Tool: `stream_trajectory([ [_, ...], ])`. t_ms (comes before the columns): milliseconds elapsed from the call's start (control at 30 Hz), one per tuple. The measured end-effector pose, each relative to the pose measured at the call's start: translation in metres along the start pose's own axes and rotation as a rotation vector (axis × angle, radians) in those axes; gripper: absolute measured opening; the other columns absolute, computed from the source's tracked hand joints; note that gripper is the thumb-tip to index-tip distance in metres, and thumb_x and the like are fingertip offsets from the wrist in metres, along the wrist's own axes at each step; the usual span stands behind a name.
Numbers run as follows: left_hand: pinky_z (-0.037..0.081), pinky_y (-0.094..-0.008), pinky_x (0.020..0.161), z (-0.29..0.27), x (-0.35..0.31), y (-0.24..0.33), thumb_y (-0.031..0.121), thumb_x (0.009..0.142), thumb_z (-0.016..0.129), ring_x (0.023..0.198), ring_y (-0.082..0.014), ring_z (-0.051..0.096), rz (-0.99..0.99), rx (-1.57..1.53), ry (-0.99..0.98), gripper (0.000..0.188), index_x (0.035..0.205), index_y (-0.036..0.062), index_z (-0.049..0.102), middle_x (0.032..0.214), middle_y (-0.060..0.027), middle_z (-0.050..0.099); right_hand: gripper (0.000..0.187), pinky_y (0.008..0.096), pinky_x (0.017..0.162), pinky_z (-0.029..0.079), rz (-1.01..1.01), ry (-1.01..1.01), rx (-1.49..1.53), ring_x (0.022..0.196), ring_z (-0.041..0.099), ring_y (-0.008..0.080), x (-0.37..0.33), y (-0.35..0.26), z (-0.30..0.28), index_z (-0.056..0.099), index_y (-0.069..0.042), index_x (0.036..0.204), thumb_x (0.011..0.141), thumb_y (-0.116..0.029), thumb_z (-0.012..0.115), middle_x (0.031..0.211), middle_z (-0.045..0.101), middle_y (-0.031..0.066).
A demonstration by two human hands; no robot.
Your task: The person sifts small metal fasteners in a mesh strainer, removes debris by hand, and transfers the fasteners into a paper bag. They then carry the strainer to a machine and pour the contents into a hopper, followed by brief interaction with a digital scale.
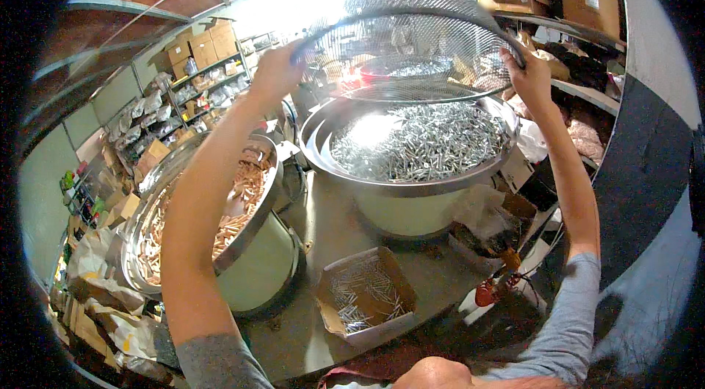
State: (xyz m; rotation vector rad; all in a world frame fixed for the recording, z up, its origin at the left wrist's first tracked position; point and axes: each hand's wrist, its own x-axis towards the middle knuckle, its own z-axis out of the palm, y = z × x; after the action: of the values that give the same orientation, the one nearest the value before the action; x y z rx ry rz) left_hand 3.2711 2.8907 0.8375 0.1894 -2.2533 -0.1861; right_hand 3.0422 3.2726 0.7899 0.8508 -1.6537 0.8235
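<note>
Both my arms are raised, holding up a round wire-mesh basket [411,44] with a dark rim. My left hand [277,72] is closed on its left edge, and my right hand [532,75] grips the right edge. The basket is tilted, and the mesh lets the things behind it show through. Right below it stands a wide metal bowl [422,182] on a pale green base. A heap of small silvery metal pins or screws [418,143] fills much of this bowl. Bright glare hides part of the heap.
At the left is a second metal bowl [253,235] with tan cylindrical pieces. A small cardboard box [365,293] with loose metal pins sits on the table in front. Another carton [507,224] holds a plastic bag. Shelves with cartons [213,44] line the back.
</note>
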Motion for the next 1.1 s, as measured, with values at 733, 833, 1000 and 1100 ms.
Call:
stream_trajectory([
  [733,0.049,-0.0233,0.057,-0.439,-0.224,-0.138,0.027,0.089,0.066,0.072,-0.0074,0.063,-0.097,0.071,0.528,0.024,0.097,0.0051,0.067,0.082,-0.0028,0.070,0.033,0.0258,0.060,0.051,-0.196,-0.115,0.853,0.074,0.063,0.0099,0.099,-0.415,0.027,0.058,-0.003,0.117,0.091,-0.023,0.065,0.090,0.067,0.0064],
  [833,0.050,-0.0254,0.063,-0.524,-0.278,-0.163,0.028,0.087,0.068,0.077,-0.0096,0.062,-0.131,0.185,0.570,0.022,0.092,0.0060,0.069,0.083,-0.0029,0.069,0.038,0.0254,0.053,0.047,-0.328,-0.056,1.075,0.057,0.058,0.0090,0.095,-0.501,0.056,0.055,-0.005,0.119,0.089,-0.027,0.067,0.072,0.063,0.0033],
  [1000,0.046,-0.0315,0.086,-0.649,-0.343,-0.165,0.043,0.085,0.064,0.085,-0.0180,0.063,-0.238,0.831,0.562,0.039,0.094,0.0067,0.071,0.089,-0.0050,0.069,0.049,0.0332,0.058,0.051,0.070,-0.363,1.055,0.062,0.059,0.0164,0.064,-0.634,0.079,0.058,-0.005,0.100,0.086,-0.051,0.064,0.079,0.065,0.0099],
  [1100,0.043,-0.0292,0.088,-0.729,-0.378,-0.130,0.047,0.081,0.065,0.096,-0.0214,0.063,-0.051,1.117,0.519,0.043,0.100,0.0082,0.071,0.100,-0.0072,0.069,0.047,0.0341,0.060,0.053,-0.041,-0.475,0.960,0.067,0.064,0.0182,0.055,-0.692,0.071,0.051,-0.008,0.114,0.088,-0.043,0.065,0.081,0.066,0.0113],
])
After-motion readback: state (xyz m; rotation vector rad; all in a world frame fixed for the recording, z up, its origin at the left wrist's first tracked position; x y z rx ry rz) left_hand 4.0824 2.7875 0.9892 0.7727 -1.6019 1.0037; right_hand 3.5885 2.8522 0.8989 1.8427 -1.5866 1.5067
